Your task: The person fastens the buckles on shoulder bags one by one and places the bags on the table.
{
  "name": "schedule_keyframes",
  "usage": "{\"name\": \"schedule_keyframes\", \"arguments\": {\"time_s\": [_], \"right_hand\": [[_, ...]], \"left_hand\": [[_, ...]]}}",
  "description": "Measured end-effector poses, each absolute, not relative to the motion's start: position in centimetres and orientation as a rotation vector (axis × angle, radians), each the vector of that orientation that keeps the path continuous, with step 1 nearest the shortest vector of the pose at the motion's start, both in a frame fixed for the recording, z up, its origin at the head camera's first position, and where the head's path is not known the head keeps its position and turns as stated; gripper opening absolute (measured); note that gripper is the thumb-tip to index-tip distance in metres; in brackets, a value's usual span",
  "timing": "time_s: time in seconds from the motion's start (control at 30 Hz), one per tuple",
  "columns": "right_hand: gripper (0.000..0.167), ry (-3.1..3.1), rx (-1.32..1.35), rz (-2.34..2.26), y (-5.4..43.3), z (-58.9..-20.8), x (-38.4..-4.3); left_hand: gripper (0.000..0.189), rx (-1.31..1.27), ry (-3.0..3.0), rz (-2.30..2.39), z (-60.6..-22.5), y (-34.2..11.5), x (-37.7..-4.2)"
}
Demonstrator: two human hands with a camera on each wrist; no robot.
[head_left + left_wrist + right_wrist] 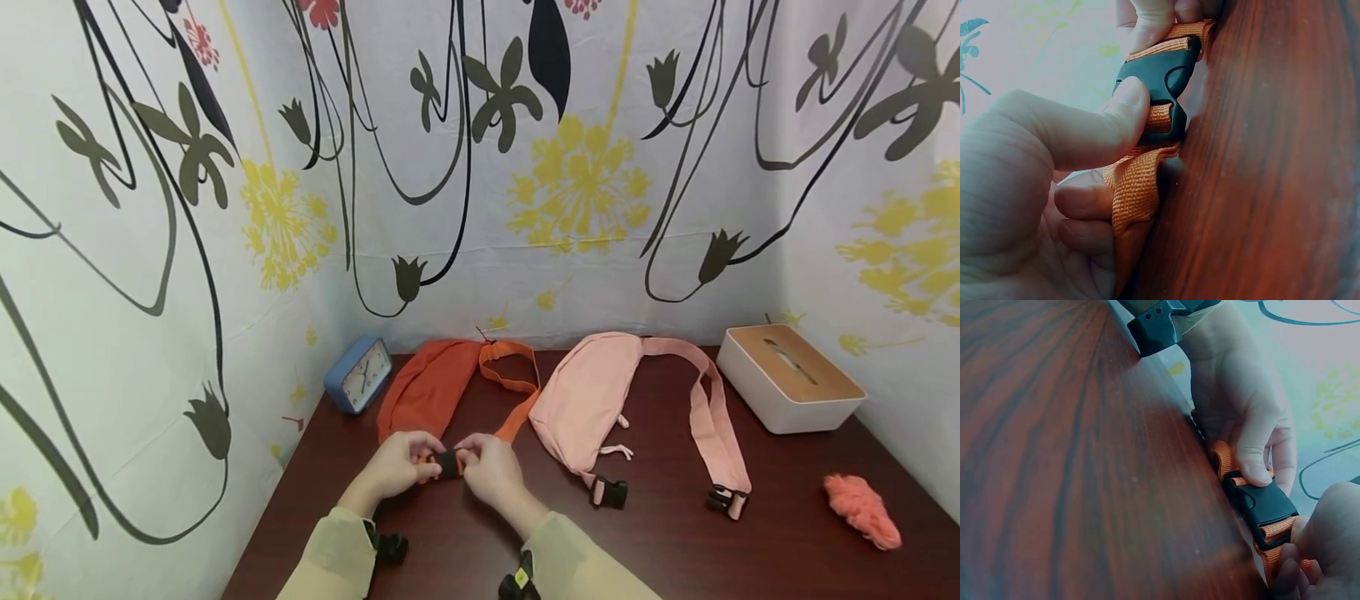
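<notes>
On the left half of the dark reddish-brown wood-grain surface (675, 554), in front of the orange-red fabric waist bag (431, 383): black plastic buckle (448, 464), orange webbing strap (1138, 194) at both ends. Left hand (401, 467): grip clamped on buckle, thumb flat on its face. Right hand (492, 471): grip pinching strap at buckle's opposite end. Back-left corner: blue square-faced clock (362, 377). Back-right corner: white box with tan lid (780, 392). Near right edge: coral yarn bundle (862, 510).
</notes>
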State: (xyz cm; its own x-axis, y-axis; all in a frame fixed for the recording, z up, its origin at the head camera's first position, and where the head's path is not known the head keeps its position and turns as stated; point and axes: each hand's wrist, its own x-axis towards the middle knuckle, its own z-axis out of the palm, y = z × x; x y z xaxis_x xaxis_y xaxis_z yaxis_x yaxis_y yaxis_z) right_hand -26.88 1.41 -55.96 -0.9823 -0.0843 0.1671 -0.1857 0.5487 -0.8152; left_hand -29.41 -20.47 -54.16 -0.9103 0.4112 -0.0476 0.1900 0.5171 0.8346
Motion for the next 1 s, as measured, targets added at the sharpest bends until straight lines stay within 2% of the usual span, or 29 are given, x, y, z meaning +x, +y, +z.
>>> {"name": "schedule_keyframes", "arguments": {"time_s": [1.0], "right_hand": [[0.016,-2.638,0.418,1.272,2.15,-56.22,-26.30]], "left_hand": [[0.020,0.638,2.487,1.305,-53.72,-20.94,-29.36]]}}
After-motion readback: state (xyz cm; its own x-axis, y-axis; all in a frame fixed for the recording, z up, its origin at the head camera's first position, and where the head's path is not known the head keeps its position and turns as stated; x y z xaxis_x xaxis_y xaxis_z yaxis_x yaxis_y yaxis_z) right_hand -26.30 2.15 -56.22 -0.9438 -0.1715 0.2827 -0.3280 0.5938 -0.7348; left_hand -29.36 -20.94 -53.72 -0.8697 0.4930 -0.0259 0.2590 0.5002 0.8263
